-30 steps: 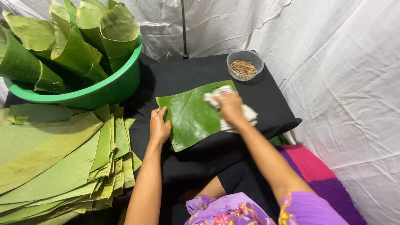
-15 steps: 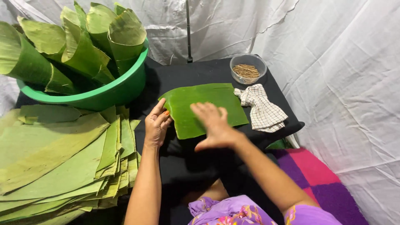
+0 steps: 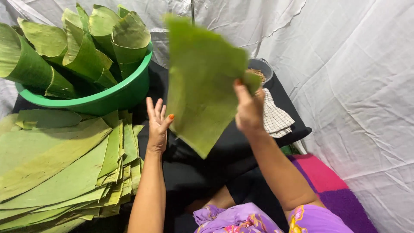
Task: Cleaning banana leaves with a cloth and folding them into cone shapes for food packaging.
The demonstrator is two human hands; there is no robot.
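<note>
White sheets hang all around, and a black-covered surface [image 3: 215, 151] sits in the middle. The right hand [image 3: 249, 110] pinches a big green leaf piece [image 3: 200, 82] by its upper right edge and holds it up in the air, well clear of the surface. The left hand [image 3: 157, 125] is open with fingers spread, just beside the leaf's lower left edge, maybe touching it, hard to tell. A checked cloth [image 3: 276, 118] lies right behind the right hand. A green basin [image 3: 116, 92] of rolled leaves and a flat leaf stack [image 3: 60, 168] sit off to the left.
</note>
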